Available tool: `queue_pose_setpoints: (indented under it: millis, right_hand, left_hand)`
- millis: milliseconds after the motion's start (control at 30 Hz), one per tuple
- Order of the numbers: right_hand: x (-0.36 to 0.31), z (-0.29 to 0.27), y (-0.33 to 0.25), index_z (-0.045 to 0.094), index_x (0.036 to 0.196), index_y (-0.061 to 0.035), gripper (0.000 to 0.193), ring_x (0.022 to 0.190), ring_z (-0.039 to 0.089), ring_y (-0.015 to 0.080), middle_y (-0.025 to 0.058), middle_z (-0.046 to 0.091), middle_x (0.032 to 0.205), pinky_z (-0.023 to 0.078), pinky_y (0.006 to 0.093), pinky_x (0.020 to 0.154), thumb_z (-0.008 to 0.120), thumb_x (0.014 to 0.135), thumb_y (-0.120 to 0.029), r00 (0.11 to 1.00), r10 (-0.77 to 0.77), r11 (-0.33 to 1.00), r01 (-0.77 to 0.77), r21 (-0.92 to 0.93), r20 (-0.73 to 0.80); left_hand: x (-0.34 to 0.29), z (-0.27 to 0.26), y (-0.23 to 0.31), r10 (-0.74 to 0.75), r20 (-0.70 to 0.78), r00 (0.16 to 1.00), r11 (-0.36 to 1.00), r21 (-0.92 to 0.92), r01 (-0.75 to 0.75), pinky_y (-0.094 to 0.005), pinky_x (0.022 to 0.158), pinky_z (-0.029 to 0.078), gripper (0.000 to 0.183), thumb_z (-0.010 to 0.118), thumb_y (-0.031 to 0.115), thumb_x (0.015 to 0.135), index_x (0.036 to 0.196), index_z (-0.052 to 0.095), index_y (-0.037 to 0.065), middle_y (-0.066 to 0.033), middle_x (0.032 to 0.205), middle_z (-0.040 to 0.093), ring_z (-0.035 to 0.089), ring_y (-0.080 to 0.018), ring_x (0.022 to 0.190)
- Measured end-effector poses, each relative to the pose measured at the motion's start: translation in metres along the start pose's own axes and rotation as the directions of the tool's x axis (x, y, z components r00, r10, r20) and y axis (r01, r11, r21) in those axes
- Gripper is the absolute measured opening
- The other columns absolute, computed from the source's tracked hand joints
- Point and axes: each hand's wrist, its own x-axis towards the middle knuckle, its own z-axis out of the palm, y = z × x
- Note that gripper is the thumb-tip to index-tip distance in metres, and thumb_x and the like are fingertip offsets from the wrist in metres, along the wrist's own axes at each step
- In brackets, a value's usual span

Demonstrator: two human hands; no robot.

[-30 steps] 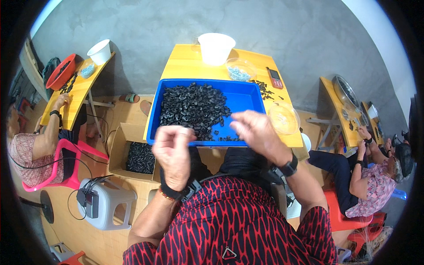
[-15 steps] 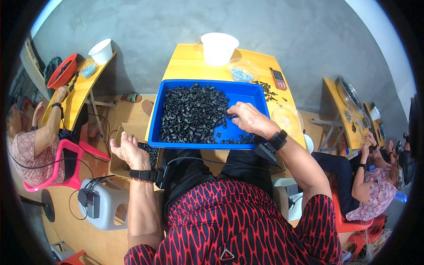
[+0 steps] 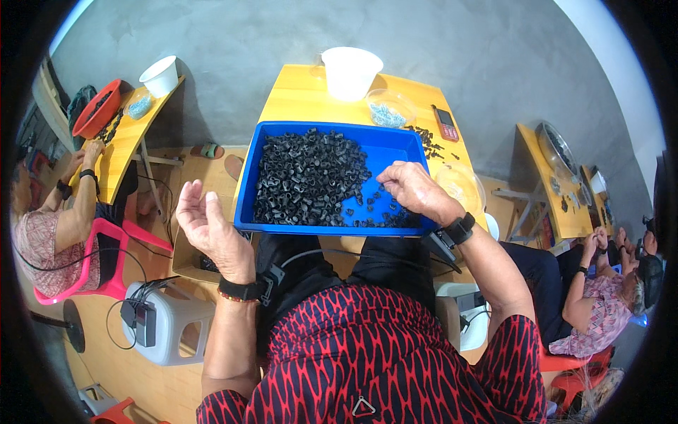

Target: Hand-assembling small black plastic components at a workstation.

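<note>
A blue plastic tray (image 3: 399, 145) sits at the near edge of the yellow table, above my lap. Heaped over its left side are small black hollow plastic parts (image 3: 307, 177), with several more scattered along the near right. Over the tray's right half is my right hand (image 3: 418, 191), its fingertips pinched together; what lies between them, if anything, is too small to make out. My left hand (image 3: 212, 230) is raised just outside the tray's near left corner, palm turned up, fingers loosely bent and apart, with nothing visible in it.
Behind the tray, the yellow table (image 3: 293, 88) holds a white bucket (image 3: 351, 74), a clear bowl of bluish pieces (image 3: 388, 113), a red phone (image 3: 445, 124) and a clear lid (image 3: 459, 187). A cardboard box (image 3: 194, 258) stands below my left hand. People work at tables on both sides.
My right hand has drawn back slightly from the heap toward the right. My left hand has risen beside the tray, its fingers now higher. The left co-worker's hands have come together.
</note>
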Motion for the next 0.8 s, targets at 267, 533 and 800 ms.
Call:
queue_pose_setpoints:
  millis: [267, 533, 800]
  right_hand:
    - [0.013, 0.011, -0.014, 0.071, 0.098, 0.0029, 0.018, 0.094, 0.067, 0.0398, 0.0241, 0.069, 0.095, 0.053, 0.0440, 0.083, 0.065, 0.086, -0.010, 0.995, -0.075, 0.994, 0.069, 0.080, 0.064]
    - [0.028, 0.015, -0.035, 0.070, 0.089, 0.0052, 0.021, 0.078, 0.069, 0.0367, 0.0239, 0.068, 0.080, 0.053, 0.0418, 0.070, 0.072, 0.083, -0.015, 0.969, 0.045, 0.998, -0.031, -0.062, 0.244]
    - [0.007, 0.002, -0.029, 0.068, 0.098, 0.0046, 0.018, 0.075, 0.068, 0.0193, 0.0114, 0.070, 0.084, 0.054, 0.0318, 0.068, 0.069, 0.085, -0.009, 0.993, 0.074, 0.946, -0.099, 0.308, 0.090]
  left_hand:
    - [-0.040, 0.018, 0.012, 0.006, 0.280, 0.960, 0.997, -0.079, 0.016, -0.0311, 0.101, 0.045, 0.026, 0.058, -0.002, 0.094, 0.120, 0.058, 0.000, -0.0105, 0.118, 0.064, 0.060, -0.0175, 0.110]
    - [-0.054, 0.021, 0.014, -0.069, 0.386, 0.920, 0.996, -0.021, 0.084, -0.0280, 0.096, 0.047, 0.023, 0.059, -0.002, 0.095, 0.117, 0.060, 0.000, -0.0092, 0.113, 0.066, 0.061, -0.0143, 0.105]
    - [-0.060, 0.024, 0.021, -0.144, 0.472, 0.870, 0.985, -0.013, 0.170, -0.0261, 0.088, 0.051, 0.022, 0.061, 0.001, 0.095, 0.116, 0.061, 0.000, -0.0081, 0.104, 0.069, 0.063, -0.0125, 0.094]
